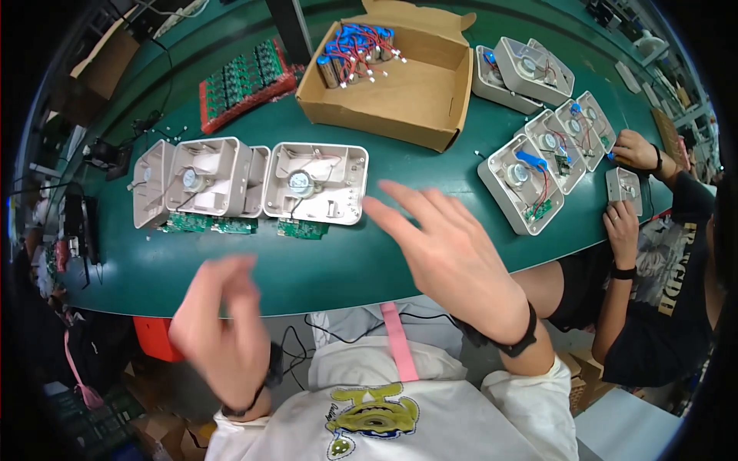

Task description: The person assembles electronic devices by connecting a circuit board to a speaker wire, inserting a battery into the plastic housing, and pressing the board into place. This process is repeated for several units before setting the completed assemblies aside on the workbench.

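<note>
Blurred left hand (223, 323), finger spacing unclear, and right hand (453, 242), fingers apart, hover at a glossy green table (323, 269); boxy plastic case (329, 187) at ten o'clock, cardboard box (377, 124) at twelve, co-worker (632, 334) at three.

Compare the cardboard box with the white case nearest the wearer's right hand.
The box is brown; the case is white.
The box looks larger than the case.
The box holds blue cylinders with red wires; the case holds a round silvery part.
Both stand open on the green table.
</note>
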Demonstrator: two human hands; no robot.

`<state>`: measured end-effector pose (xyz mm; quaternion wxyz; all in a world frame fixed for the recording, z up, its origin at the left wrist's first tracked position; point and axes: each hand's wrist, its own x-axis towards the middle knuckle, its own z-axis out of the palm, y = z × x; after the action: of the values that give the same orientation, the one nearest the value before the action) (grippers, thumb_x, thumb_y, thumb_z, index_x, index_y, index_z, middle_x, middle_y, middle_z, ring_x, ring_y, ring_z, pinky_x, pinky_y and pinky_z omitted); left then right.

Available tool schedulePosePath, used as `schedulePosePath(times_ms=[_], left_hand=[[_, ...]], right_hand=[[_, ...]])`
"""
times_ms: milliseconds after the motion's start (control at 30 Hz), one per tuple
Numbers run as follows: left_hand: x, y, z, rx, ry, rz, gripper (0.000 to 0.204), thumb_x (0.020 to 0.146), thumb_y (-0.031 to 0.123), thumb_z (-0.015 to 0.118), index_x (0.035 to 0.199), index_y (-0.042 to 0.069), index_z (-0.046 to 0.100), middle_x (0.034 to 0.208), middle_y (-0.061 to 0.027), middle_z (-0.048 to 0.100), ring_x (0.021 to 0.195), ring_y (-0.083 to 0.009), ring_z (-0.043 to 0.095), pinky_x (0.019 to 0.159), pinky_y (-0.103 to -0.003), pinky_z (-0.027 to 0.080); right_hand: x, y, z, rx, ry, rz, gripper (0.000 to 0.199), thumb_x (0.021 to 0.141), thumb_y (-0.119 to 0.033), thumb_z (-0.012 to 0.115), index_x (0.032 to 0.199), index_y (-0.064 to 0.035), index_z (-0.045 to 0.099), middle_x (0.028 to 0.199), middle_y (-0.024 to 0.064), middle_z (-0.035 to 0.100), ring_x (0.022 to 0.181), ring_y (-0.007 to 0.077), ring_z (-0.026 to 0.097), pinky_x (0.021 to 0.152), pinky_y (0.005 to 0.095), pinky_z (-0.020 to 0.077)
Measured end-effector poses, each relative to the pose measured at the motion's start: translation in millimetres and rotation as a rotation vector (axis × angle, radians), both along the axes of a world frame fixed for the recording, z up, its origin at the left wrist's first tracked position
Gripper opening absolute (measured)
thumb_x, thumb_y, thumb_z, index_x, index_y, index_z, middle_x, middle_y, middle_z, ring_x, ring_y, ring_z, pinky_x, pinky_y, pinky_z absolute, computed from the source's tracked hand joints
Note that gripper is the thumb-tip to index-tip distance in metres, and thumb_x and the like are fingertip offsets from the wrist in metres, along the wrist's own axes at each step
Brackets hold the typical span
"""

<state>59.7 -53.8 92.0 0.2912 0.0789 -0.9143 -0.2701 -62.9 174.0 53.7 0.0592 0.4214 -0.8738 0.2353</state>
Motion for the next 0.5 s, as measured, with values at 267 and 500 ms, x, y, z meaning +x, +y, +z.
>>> schedulePosePath(times_ms=[267,500], left_hand=[[-36.3,-22.9,-91.4,0.431,-0.426,0.053,0.024,0.105,0.019,0.071,0.103,-0.005,0.066,0.071,-0.0081,0.066,0.052,-0.0112,0.053,0.049,-0.029,0.04],[-57.1,-16.8,-92.8,0.713,-0.476,-0.17,0.017,0.107,0.015,0.068,0.103,0.0,0.064,0.077,-0.0036,0.067,0.056,-0.0077,0.059,0.049,-0.025,0.042]], right_hand=[[-65.0,-89.4,-31.8,0.101,0.23,0.193,0.021,0.079,-0.01,0.074,0.099,-0.0027,0.071,0.095,0.0115,0.073,0.103,0.0287,0.07,0.084,0.0434,0.0566],[-59.3,-49.1,-46.5,-0.014,0.028,0.072,0.015,0.08,-0.008,0.072,0.093,0.0003,0.071,0.086,0.0154,0.072,0.088,0.0348,0.073,0.074,0.0469,0.058]])
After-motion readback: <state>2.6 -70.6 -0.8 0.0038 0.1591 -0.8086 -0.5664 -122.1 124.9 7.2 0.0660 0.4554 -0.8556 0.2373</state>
